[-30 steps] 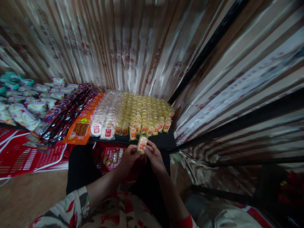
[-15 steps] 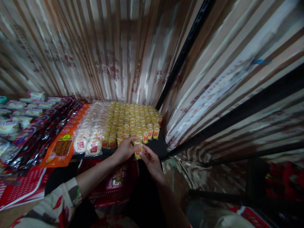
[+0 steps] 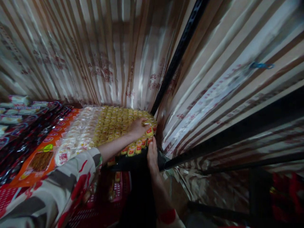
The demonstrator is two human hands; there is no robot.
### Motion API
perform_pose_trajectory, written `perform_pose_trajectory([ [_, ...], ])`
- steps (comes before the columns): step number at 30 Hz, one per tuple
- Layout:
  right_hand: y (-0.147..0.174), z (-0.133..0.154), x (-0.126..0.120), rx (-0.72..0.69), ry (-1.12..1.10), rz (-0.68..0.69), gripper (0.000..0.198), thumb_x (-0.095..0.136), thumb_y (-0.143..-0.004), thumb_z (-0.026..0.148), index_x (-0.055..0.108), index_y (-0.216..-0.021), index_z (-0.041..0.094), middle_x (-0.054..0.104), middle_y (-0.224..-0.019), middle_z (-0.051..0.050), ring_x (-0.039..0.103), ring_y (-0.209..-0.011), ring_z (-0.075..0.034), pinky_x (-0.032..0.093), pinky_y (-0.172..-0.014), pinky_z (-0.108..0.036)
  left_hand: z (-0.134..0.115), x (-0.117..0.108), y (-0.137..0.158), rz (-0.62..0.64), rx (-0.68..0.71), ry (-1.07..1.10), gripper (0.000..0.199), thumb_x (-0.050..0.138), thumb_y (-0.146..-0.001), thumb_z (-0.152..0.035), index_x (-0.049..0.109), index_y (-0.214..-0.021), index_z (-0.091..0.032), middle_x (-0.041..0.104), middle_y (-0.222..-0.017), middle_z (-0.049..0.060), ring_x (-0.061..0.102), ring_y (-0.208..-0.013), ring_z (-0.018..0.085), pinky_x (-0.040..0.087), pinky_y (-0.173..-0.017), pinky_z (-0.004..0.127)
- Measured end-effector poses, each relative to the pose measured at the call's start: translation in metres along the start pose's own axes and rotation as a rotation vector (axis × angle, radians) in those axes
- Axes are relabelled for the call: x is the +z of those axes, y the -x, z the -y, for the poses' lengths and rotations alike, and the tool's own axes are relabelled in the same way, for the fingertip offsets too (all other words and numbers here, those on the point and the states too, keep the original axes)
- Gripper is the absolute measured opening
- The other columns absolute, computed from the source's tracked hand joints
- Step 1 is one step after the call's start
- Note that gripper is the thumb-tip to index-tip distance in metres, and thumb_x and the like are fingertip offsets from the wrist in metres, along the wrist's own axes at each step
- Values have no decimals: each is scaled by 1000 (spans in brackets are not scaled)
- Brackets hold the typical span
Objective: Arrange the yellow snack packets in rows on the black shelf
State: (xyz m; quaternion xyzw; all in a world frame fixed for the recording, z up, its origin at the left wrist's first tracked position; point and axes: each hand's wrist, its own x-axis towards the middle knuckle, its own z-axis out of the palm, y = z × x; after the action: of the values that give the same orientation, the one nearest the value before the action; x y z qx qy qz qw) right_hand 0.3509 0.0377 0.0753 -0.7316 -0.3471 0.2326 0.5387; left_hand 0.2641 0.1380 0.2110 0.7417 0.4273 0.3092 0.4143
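My left hand [image 3: 138, 128] grips a small yellow wrapped snack cake [image 3: 149, 130] with a red label, just above the right end of the rows. Below it, my right hand [image 3: 152, 153] is open with fingers straight, its tips by the front right corner of the stock. Tight rows of similar yellow snack packets [image 3: 116, 122] cover the right part of the black shelf [image 3: 136, 163]. Left of them lie clear-wrapped white round snacks [image 3: 79, 126], partly hidden by my left sleeve.
An orange snack bag [image 3: 42, 156] and dark shiny packets [image 3: 23, 139] lie to the left. A black metal post [image 3: 179, 55] stands at the shelf's back right corner, before striped plastic sheeting [image 3: 114, 47]. Below the shelf is a red basket [image 3: 83, 215].
Both hands were together at the shelf's front with a yellow packet between them. My left hand has carried it right and back over the rows; my right hand has let go and straightened.
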Motion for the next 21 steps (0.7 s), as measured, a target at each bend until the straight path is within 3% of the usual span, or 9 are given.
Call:
perform_pose_trajectory([
  [5,4,0,3,-47,35,1,67,23,-91,54,28,-145,14,24,-154,-7,19,-143,-19,13,-119,-39,-13,34,-36,23,111,-96,29,61,-80,-19,63,-108,-14,67,-107,9,62,-99,20,45,-92,32],
  [10,6,-3,1,-72,16,21,63,25,-92,51,26,-146,19,27,-153,-2,17,-143,-18,11,-120,-40,-14,59,-51,118,178,-208,32,57,-84,-19,60,-114,-12,67,-109,11,63,-99,21,47,-91,31],
  [21,9,-2,0,-92,-43,-68,60,31,-89,53,40,-140,23,35,-149,-5,30,-138,-20,20,-116,-43,-3,72,-56,390,243,-643,28,51,-88,-24,62,-111,-15,67,-110,9,64,-102,20,50,-86,26],
])
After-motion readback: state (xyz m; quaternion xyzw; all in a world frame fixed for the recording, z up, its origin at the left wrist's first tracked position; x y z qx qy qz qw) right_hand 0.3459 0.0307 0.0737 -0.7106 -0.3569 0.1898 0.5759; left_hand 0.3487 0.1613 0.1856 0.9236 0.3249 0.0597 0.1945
